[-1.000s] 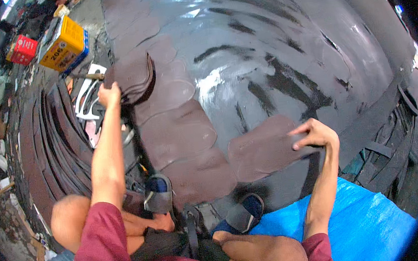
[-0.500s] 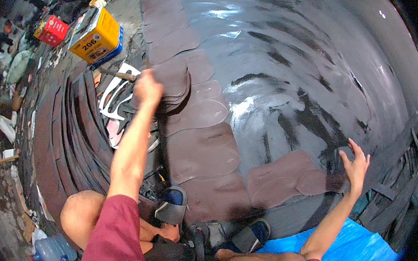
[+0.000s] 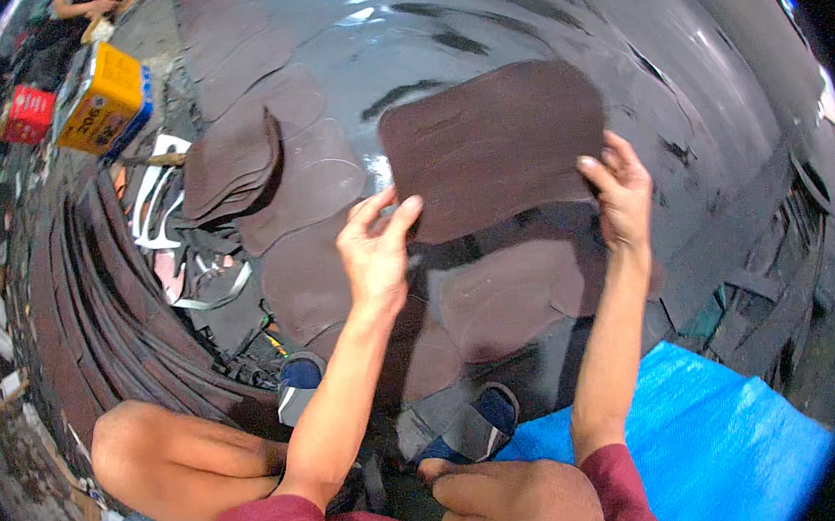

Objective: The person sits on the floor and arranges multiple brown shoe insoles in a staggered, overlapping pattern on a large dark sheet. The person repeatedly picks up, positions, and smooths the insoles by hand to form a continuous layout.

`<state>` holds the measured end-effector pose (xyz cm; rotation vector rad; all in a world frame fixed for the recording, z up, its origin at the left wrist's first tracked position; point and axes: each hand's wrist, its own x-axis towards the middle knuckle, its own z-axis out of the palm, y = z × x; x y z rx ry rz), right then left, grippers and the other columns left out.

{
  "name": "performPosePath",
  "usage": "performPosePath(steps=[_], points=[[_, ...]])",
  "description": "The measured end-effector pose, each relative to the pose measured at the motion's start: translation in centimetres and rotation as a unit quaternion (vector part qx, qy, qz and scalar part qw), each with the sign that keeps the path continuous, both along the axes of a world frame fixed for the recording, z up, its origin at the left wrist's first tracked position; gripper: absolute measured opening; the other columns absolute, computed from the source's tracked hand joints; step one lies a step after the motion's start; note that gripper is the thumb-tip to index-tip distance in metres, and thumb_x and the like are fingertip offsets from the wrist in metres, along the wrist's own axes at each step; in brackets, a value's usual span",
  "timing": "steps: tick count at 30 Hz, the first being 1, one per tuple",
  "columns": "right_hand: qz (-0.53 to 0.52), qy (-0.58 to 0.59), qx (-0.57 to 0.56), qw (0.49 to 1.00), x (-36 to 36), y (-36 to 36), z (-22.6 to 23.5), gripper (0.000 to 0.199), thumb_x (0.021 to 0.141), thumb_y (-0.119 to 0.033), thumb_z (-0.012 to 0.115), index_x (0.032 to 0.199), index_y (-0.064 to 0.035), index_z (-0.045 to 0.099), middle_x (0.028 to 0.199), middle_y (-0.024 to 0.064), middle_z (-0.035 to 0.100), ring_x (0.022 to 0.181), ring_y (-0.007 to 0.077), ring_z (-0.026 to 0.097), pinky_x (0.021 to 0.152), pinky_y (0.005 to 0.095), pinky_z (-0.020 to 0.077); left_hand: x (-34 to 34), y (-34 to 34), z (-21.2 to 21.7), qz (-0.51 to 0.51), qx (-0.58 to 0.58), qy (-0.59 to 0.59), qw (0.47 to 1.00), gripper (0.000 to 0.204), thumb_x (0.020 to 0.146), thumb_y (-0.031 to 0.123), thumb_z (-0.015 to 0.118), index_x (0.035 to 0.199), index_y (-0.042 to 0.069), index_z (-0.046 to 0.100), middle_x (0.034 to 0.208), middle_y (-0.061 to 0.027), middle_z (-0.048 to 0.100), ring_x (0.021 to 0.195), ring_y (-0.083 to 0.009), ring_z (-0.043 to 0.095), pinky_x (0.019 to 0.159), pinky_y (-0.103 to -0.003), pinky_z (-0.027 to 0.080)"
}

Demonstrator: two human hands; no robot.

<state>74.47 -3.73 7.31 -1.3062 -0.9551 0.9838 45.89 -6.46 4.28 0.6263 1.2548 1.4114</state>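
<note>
Between my two hands hangs a brown sheet (image 3: 497,147) with rounded corners and faint sole outlines, raised above the dark grey surface. My left hand (image 3: 374,250) pinches its lower left corner between thumb and fingers. The lower right edge is gripped by my right hand (image 3: 621,186). Below the raised sheet lies a similar brown piece (image 3: 507,297), partly in shadow. A small stack of brown pieces (image 3: 233,168) sits to the left, on a row of overlapping flat brown pieces (image 3: 314,175) that runs away from me.
Long dark strips (image 3: 104,291) curve along the left beside white cutout scraps (image 3: 155,195). Farther left are a yellow-and-blue box (image 3: 106,100), a red box (image 3: 26,112) and another person (image 3: 91,3). A blue tarp (image 3: 706,434) lies at front right, near dark offcuts (image 3: 762,293).
My left hand has left the stack and moved right. Both hands now hold a brown sheet in front of me. The view has shifted right.
</note>
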Motion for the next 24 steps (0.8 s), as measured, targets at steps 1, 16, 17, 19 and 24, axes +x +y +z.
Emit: performPosePath(steps=[1,16,17,19,24], points=[[0.003,-0.040,-0.028,0.999,0.6,-0.1,-2.1,0.050,0.083,0.000,0.077,0.130,0.0027,0.059,0.105,0.0065,0.067,0.094,0.0141,0.063,0.088,0.0283,0.0524,-0.8,-0.9,-1.9,-0.024,-0.041,0.052,0.998,0.041,0.083,0.006,0.082,0.119,-0.007,0.069,0.096,-0.0058,0.070,0.091,-0.0138,0.067,0.080,-0.026,0.055],[0.057,-0.134,-0.100,0.984,0.1,0.4,-10.5,0.037,0.081,0.004,0.073,0.117,-0.0006,0.065,0.099,0.0080,0.075,0.089,0.0125,0.069,0.078,0.0279,0.0556,-0.9,-3.5,-8.3,-0.056,-0.152,0.220,0.962,0.032,0.080,0.004,0.083,0.107,-0.004,0.067,0.082,-0.0105,0.074,0.068,-0.0135,0.069,0.063,-0.026,0.057],[0.062,-0.131,-0.109,0.983,0.0,0.4,-10.3,0.037,0.081,0.004,0.073,0.117,-0.0008,0.065,0.100,0.0083,0.075,0.089,0.0125,0.069,0.078,0.0281,0.0556,-0.9,-3.5,-8.4,-0.038,-0.144,0.195,0.969,0.025,0.080,0.005,0.082,0.101,-0.004,0.070,0.080,-0.0100,0.075,0.065,-0.0112,0.068,0.060,-0.025,0.056],[0.064,-0.152,-0.122,0.979,0.5,0.5,-10.6,0.036,0.080,0.002,0.073,0.116,-0.0019,0.066,0.102,0.0094,0.076,0.091,0.0128,0.070,0.078,0.0293,0.0556,-0.8,-3.5,-8.6,-0.038,-0.152,0.182,0.971,0.025,0.080,0.004,0.082,0.101,-0.004,0.070,0.080,-0.0101,0.075,0.066,-0.0115,0.068,0.061,-0.024,0.056],[0.053,-0.194,-0.149,0.968,0.3,0.2,-9.6,0.039,0.080,-0.003,0.075,0.118,-0.0050,0.066,0.109,0.0110,0.073,0.094,0.0149,0.069,0.079,0.0330,0.0550,-1.1,-3.3,-7.4,-0.144,-0.137,0.379,0.904,0.041,0.076,0.012,0.084,0.112,-0.001,0.069,0.100,-0.0148,0.074,0.084,-0.0172,0.071,0.068,-0.033,0.057]])
